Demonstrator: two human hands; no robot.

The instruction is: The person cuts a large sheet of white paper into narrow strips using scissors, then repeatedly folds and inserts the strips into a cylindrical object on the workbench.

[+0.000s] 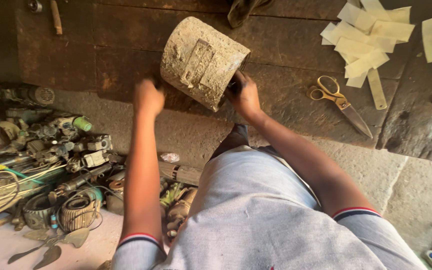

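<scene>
A dirty, dust-caked metal cylinder [203,61], like a motor housing, lies tilted on a dark wooden bench [101,45]. My right hand [243,95] grips its open rim at the lower right edge. My left hand [148,96] is closed in a fist just left of the cylinder's base, touching or nearly touching it; whether it holds anything is hidden.
Yellow-handled scissors [338,102] lie on the bench to the right, below several pale paper strips [366,42]. A heap of old motor parts, coils and wires [51,170] fills the floor at the left. A wooden tool handle [56,17] rests at the top left.
</scene>
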